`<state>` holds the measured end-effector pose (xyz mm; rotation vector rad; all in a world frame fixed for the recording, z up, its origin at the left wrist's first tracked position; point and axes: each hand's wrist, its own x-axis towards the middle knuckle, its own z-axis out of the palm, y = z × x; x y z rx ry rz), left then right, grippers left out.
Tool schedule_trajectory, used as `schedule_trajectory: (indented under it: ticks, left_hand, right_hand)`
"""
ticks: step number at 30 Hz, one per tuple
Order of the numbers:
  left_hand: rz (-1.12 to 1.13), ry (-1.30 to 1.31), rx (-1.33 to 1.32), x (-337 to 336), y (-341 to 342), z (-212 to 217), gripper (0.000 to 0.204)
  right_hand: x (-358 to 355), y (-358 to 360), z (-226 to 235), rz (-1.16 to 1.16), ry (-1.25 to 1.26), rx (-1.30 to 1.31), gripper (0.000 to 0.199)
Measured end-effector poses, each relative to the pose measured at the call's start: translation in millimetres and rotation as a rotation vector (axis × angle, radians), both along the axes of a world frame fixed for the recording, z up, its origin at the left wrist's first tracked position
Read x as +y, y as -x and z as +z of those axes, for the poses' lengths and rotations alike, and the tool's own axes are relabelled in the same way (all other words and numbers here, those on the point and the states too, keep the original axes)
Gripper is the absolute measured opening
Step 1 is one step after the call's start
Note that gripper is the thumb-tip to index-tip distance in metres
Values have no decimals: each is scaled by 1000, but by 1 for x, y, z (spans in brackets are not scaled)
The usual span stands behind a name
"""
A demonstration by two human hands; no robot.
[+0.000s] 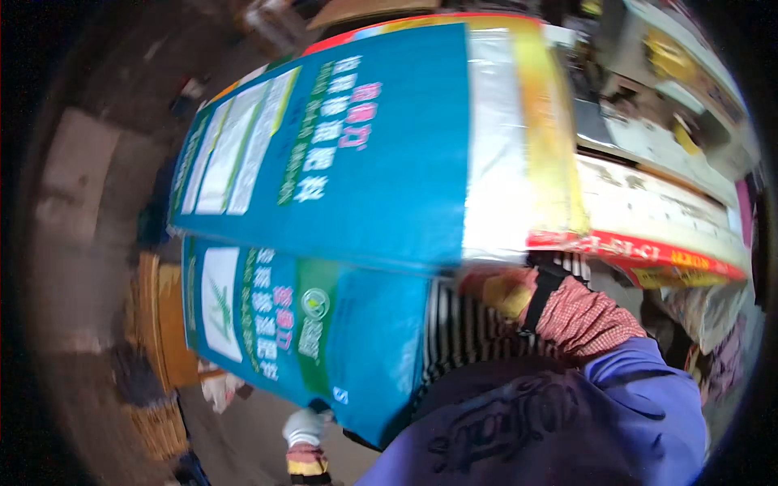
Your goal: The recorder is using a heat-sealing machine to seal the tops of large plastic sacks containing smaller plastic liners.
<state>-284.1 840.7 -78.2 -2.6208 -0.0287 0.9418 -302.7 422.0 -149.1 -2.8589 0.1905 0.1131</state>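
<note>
A large teal printed plastic sack (405,121) spreads across the middle in front of me, with a fold line separating its upper part from the part hanging toward me. My right hand (504,293), in a yellowish glove, is closed at the sack's near right edge; its fingertips are blurred and partly hidden. At the bottom left, my left hand (305,427), in a whitish glove, is closed at the sack's lower edge beside a small dark patch. A silver-white strip (494,121) runs down the sack's right side. Under it lies a yellow and red sack (559,130).
On the right stands a cluttered white work surface (656,138), and a red-edged white printed sack (656,202) lies in front of it. A wooden piece of furniture (170,324) stands on the left. Below it are a crumpled white bag (220,390) and a woven-looking brown bundle (158,428).
</note>
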Motion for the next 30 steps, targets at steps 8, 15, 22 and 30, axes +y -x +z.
schedule_trajectory:
  ticks: [8, 15, 22, 30]
  left_hand:
    - [-410, 1133, -389, -270, -72, 86, 23]
    - [-1047, 1200, -527, -432, -75, 38, 23]
    - [-1066, 1254, -436, -415, -65, 63, 8]
    - [-1273, 1194, -251, -400, -61, 87, 20]
  right_hand:
    - [-6, 31, 46, 353, 102, 169, 25]
    - [-65, 72, 90, 435, -636, -360, 13]
    - [-149, 26, 143, -548, -794, -226, 36]
    - [-156, -30, 78, -596, -983, -177, 39]
